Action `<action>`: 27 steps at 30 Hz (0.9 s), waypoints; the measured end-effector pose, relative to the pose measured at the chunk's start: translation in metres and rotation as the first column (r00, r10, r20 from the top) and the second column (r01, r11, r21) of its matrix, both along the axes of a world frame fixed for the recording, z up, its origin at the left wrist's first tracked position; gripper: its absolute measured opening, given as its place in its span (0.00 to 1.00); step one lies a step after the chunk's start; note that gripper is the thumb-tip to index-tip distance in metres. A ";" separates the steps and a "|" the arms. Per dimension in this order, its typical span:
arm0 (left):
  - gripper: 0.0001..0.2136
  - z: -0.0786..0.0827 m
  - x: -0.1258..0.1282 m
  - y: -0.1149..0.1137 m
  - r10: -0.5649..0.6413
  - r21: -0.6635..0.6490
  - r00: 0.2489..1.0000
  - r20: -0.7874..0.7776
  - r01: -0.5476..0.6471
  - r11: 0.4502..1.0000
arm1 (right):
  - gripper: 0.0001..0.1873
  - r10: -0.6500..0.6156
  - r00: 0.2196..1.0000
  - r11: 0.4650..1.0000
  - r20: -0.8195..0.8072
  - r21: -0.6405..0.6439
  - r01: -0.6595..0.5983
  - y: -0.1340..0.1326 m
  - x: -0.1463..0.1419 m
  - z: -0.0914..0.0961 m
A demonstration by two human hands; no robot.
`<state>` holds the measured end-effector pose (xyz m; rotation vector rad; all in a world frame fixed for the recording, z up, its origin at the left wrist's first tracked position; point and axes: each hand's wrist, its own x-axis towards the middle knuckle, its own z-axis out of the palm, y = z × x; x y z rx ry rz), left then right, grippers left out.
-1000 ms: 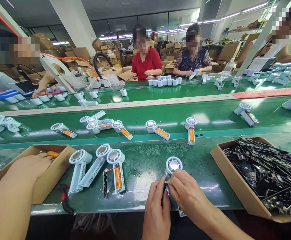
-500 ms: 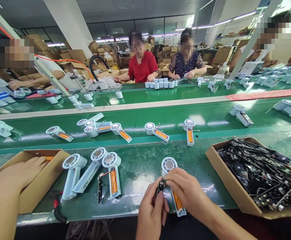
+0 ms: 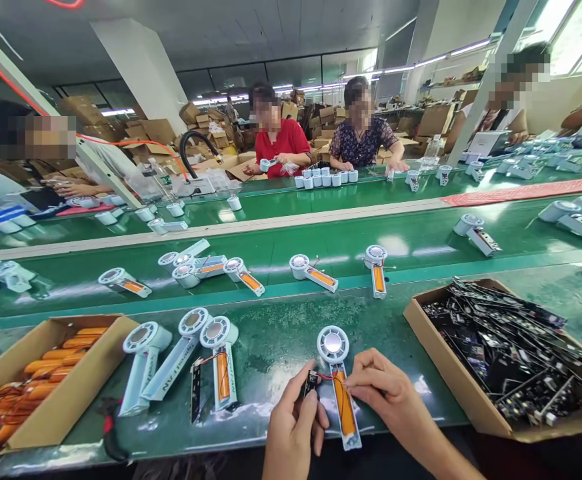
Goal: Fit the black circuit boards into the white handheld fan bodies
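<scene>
Between thumb and fingers, my left hand (image 3: 298, 420) holds a small black circuit board (image 3: 311, 383), its lower part hidden by the hand. Red and black wires (image 3: 325, 377) run from the board to a light-blue handheld fan (image 3: 333, 345) lying face up just in front of me. An orange battery (image 3: 343, 403) lies in the fan's open handle. Over that handle, my right hand (image 3: 385, 387) is closed in a pinch on the thin wire beside the battery. Left of my hands lie several more fans (image 3: 218, 333), one wired to a black board (image 3: 195, 393).
A cardboard box of orange batteries (image 3: 71, 393) stands at left, and a box of black circuit boards (image 3: 475, 387) at right. Red-handled pliers (image 3: 111, 433) lie by the front edge. Fans rest along the green conveyor belt (image 3: 271, 233); co-workers sit across it.
My right hand has moved from the board down to the wire over the handle. Another person's hand has left the battery box. The view has shifted slightly.
</scene>
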<state>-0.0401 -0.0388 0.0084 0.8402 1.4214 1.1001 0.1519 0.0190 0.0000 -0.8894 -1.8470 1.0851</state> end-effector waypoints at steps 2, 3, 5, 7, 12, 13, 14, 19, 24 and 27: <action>0.34 0.001 -0.001 -0.002 0.002 0.007 1.000 -0.026 -0.001 1.000 | 0.09 0.017 0.999 1.000 -0.048 -0.010 -0.017 0.003 -0.002 0.002; 0.34 0.001 -0.002 -0.003 0.010 0.010 0.999 -0.034 -0.010 1.000 | 0.10 0.047 0.998 0.999 -0.043 -0.008 -0.047 0.003 -0.001 0.005; 0.34 0.001 -0.003 -0.004 0.026 0.009 0.999 -0.035 -0.026 1.000 | 0.13 0.117 0.993 0.993 0.011 0.010 -0.117 0.003 0.003 0.009; 0.34 0.000 -0.003 -0.004 0.037 0.002 0.999 -0.017 -0.037 0.999 | 0.15 0.161 0.982 0.986 0.094 0.035 -0.165 0.003 0.008 0.013; 0.32 -0.005 -0.002 0.000 0.070 -0.004 0.994 0.085 -0.070 0.998 | 0.15 0.211 0.955 0.962 0.208 0.130 -0.241 0.008 0.011 0.017; 0.32 -0.005 -0.002 0.001 0.073 -0.007 0.992 0.105 -0.073 0.997 | 0.14 0.215 0.952 0.956 0.216 0.150 -0.250 0.010 0.010 0.017; 0.31 -0.005 -0.003 0.003 0.074 -0.014 0.990 0.123 -0.073 0.997 | 0.14 0.215 0.951 0.952 0.220 0.168 -0.254 0.012 0.009 0.016; 0.30 -0.004 -0.004 0.009 0.083 -0.048 0.986 0.144 -0.077 0.996 | 0.11 0.200 0.964 0.943 0.172 0.232 -0.237 0.016 0.003 0.008; 0.30 -0.003 -0.002 0.003 0.039 -0.003 0.998 -0.042 -0.040 0.999 | 0.12 0.165 0.982 0.985 -0.092 0.060 -0.160 0.015 -0.008 0.005; 0.26 -0.005 0.001 -0.004 0.079 0.108 0.970 -0.231 -0.055 0.993 | 0.09 0.066 0.992 0.996 -0.104 -0.053 -0.071 0.013 -0.020 0.010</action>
